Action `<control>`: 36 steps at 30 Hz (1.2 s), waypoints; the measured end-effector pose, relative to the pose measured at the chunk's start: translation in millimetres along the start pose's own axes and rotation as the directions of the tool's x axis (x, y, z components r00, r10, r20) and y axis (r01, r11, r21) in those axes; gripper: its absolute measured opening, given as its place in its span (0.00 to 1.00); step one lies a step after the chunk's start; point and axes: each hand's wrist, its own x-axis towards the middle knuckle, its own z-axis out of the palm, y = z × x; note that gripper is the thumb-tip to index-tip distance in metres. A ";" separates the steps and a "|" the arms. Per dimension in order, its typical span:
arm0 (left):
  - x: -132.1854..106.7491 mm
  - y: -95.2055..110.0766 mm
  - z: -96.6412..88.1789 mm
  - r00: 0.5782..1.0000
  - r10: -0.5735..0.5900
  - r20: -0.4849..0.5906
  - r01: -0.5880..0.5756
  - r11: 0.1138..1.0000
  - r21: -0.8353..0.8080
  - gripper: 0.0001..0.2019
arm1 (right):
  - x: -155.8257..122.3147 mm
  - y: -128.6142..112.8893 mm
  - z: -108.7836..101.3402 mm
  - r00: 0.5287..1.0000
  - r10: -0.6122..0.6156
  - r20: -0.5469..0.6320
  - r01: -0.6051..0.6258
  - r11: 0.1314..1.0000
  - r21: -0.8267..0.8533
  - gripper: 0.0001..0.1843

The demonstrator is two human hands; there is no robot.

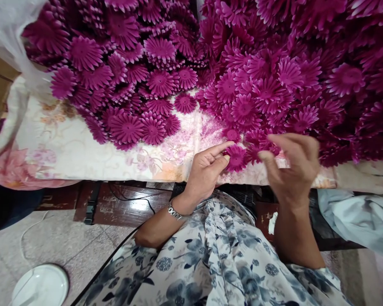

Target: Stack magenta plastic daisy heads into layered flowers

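My left hand (207, 170), with a metal watch on its wrist, pinches the edge of a magenta artificial flower layer (236, 157) between thumb and forefinger. The layer faces up, with narrow petals around a flat centre. To the right, my right hand (289, 165) hovers over the near edge of the flower pile (268, 97). Its thumb and fingers are apart, slightly blurred by motion, and nothing shows between them. A smaller flower piece (232, 135) lies just beyond my left fingertip.
Another heap of magenta flower layers (127, 85), partly stacked, spreads over the left of the floral cloth (64, 153). A clear plastic bag (15, 38) stands at the far left. Below the table edge are a wooden bench (124, 204), grey cloth (360, 216) and a white round object (41, 284).
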 end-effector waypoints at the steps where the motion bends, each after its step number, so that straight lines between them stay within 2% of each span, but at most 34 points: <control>1: -0.2 0.2 1.1 1.000 -0.012 0.006 0.012 1.000 -0.003 0.14 | 1.6 -8.9 3.2 0.996 -0.040 0.075 0.033 0.995 0.090 0.12; 3: -1.0 -0.1 2.0 0.999 -0.029 0.017 0.029 1.000 0.005 0.14 | 4.2 -24.7 10.8 0.979 -0.100 0.176 0.064 0.977 0.201 0.05; 4: -1.4 -0.8 1.6 0.999 -0.030 0.020 0.029 0.999 0.014 0.14 | 4.9 -30.3 14.4 0.975 -0.112 0.190 0.068 0.972 0.226 0.03; 9: -2.1 -8.3 -4.1 0.998 0.028 0.064 -0.032 0.998 0.058 0.16 | 3.1 -36.5 22.7 0.988 -0.103 0.117 0.079 0.978 0.191 0.03; 11: -1.8 -10.8 -5.9 0.996 0.040 0.082 -0.045 0.997 0.064 0.17 | 1.1 -30.6 21.7 0.995 -0.081 0.058 0.070 0.984 0.166 0.02; 13: -1.3 -11.4 -7.1 0.995 0.053 0.081 -0.058 0.997 0.054 0.18 | -0.7 -18.8 17.8 0.996 -0.038 -0.075 0.046 0.993 0.107 0.02; 15: -0.7 -10.2 -7.5 0.996 0.065 0.055 -0.067 0.997 0.032 0.17 | -1.7 -2.9 10.8 0.979 0.004 -0.205 -0.009 1.000 -0.020 0.03; 16: -0.3 -9.2 -7.3 0.997 0.066 0.036 -0.067 0.998 0.022 0.17 | -1.7 4.5 6.8 0.974 0.011 -0.227 -0.034 0.994 -0.100 0.03; 18: 0.2 -7.1 -5.9 0.999 0.051 0.004 -0.051 0.999 0.008 0.16 | -0.9 13.1 0.0 0.982 0.024 -0.187 -0.065 0.974 -0.216 0.08; 20: 0.1 -5.4 -3.4 0.999 0.039 -0.016 -0.039 0.999 0.006 0.16 | 0.7 9.4 -2.5 0.993 0.015 -0.119 -0.038 0.981 -0.193 0.14; 22: -0.9 -4.3 -0.8 1.000 0.017 -0.008 -0.017 1.000 0.002 0.17 | 2.2 -4.5 0.6 1.000 -0.027 -0.008 0.027 0.999 -0.027 0.16; 24: -2.3 -3.9 0.5 0.999 -0.031 0.026 0.031 1.000 -0.005 0.18 | 3.4 -20.3 7.5 0.989 -0.084 0.120 0.065 0.985 0.158 0.11; 26: -3.5 -4.6 -0.2 0.996 -0.058 0.061 0.058 0.998 0.002 0.19 | 3.9 -30.9 14.5 0.977 -0.098 0.190 0.046 0.964 0.263 0.06; 30: -3.9 -10.1 -5.9 0.995 0.010 0.101 -0.016 0.998 0.060 0.17 | 3.7 -36.0 20.5 0.985 -0.038 0.171 -0.024 0.938 0.346 0.03; 33: -3.7 -13.8 -8.9 0.992 0.052 0.112 -0.062 0.995 0.083 0.17 | 2.7 -32.7 19.0 0.989 0.002 0.151 -0.051 0.945 0.323 0.03; 35: -3.6 -13.6 -9.5 0.992 0.056 0.112 -0.065 0.995 0.080 0.17 | 1.8 -23.7 14.9 0.998 0.025 0.058 -0.039 0.969 0.243 0.02; 36: -3.6 -12.5 -9.4 0.993 0.060 0.102 -0.068 0.995 0.076 0.17 | 1.4 -16.5 11.8 0.999 0.039 -0.025 -0.034 0.985 0.168 0.02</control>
